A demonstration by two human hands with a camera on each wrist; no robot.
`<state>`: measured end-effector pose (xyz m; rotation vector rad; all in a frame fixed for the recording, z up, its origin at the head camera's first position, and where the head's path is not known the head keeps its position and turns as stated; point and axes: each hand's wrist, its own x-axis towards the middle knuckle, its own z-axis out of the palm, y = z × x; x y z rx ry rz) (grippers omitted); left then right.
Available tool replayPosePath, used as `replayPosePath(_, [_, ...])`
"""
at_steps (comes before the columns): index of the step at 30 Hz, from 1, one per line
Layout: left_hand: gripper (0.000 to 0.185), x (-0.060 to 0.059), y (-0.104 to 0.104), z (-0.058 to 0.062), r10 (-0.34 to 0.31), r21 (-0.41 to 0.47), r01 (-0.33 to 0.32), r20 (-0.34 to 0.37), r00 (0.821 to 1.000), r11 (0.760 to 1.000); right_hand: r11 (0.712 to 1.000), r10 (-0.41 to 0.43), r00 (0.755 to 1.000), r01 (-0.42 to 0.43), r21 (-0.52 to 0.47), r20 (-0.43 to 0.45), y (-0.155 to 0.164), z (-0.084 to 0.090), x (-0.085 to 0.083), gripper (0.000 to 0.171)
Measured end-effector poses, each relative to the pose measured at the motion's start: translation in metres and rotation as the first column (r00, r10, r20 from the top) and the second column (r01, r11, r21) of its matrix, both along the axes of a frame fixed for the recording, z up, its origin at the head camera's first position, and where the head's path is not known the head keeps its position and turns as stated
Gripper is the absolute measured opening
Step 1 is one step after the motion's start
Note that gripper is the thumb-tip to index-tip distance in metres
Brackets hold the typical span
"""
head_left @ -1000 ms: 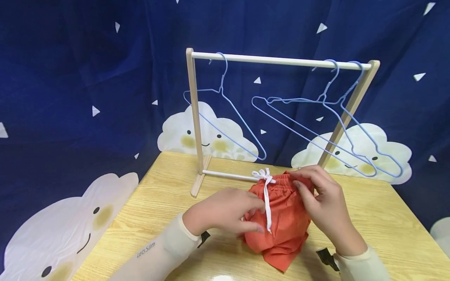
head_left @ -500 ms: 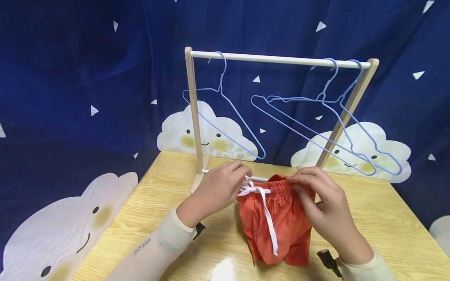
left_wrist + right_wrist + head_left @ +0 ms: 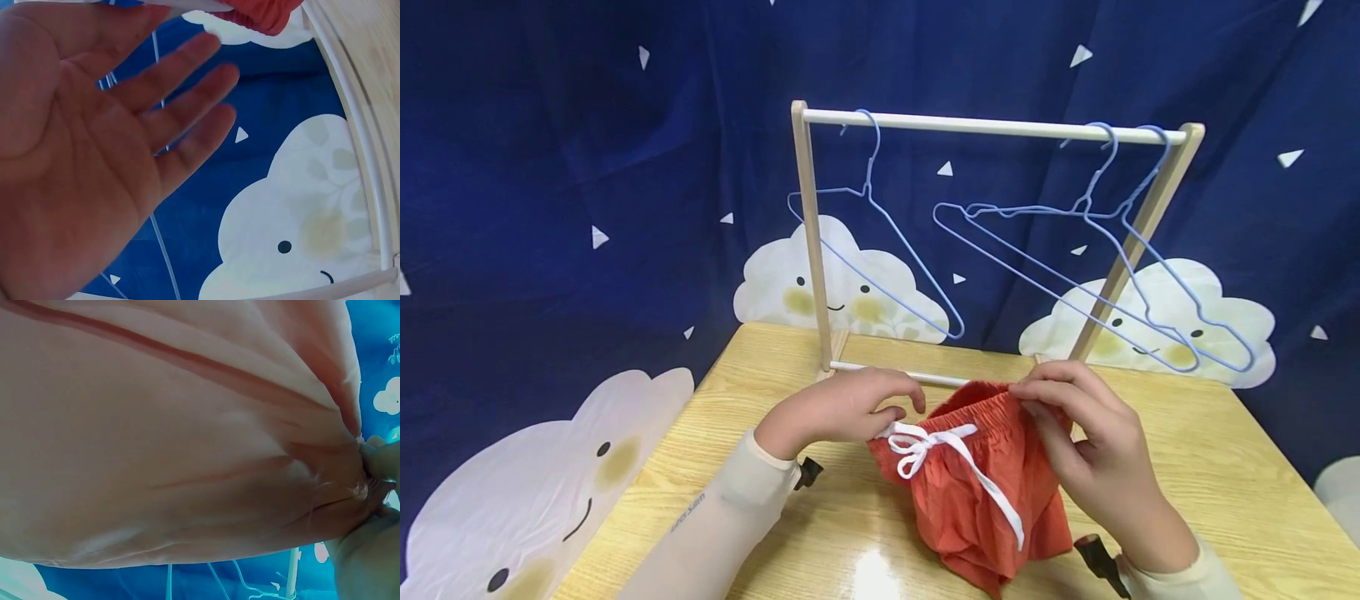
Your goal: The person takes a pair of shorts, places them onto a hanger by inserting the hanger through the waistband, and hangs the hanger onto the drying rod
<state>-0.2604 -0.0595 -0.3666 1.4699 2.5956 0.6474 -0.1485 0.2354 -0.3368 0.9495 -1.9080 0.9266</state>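
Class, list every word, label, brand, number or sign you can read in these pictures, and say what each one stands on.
Left sleeve: small dark print, too blurred to read.
Shorts, rack, hangers, backdrop, table: no text; the backdrop carries only clouds with faces and white triangles.

The rack [image 3: 811, 250] and its low crossbar [image 3: 895, 373] stand just behind the hands. Bare worktop [image 3: 1225, 467] lies right; three hangers [image 3: 880, 242] probably crowd the rail.
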Motion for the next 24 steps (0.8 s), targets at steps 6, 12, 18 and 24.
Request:
replayPosePath(6, [0.023, -0.002, 0.004, -0.004, -0.096, -0.025, 0.101, 0.150, 0.984, 0.995, 1.000, -0.004, 1.000, 0.004, -0.019, -0.020, 0.000, 0.002, 0.001, 0.020])
replayPosePath(12, [0.018, -0.001, 0.005, -0.007, -0.135, -0.025, 0.146, 0.249, 0.959, 0.989, 0.997, -0.031, 0.998, 0.026, -0.079, -0.058, -0.002, 0.007, 0.000, 0.022])
replayPosePath(18, [0.015, -0.004, 0.003, -0.008, -0.100, -0.070, 0.115, 0.188, 0.977, 0.991, 0.989, -0.075, 0.995, 0.065, -0.131, -0.071, -0.002, 0.013, 0.003, 0.019])
replayPosePath(24, [0.020, -0.006, -0.012, 0.003, -0.013, -0.024, 0.016, 0.146, 0.989, 1.000, 0.978, -0.134, 0.990, 0.126, -0.167, -0.035, 0.002, 0.016, 0.003, 0.024])
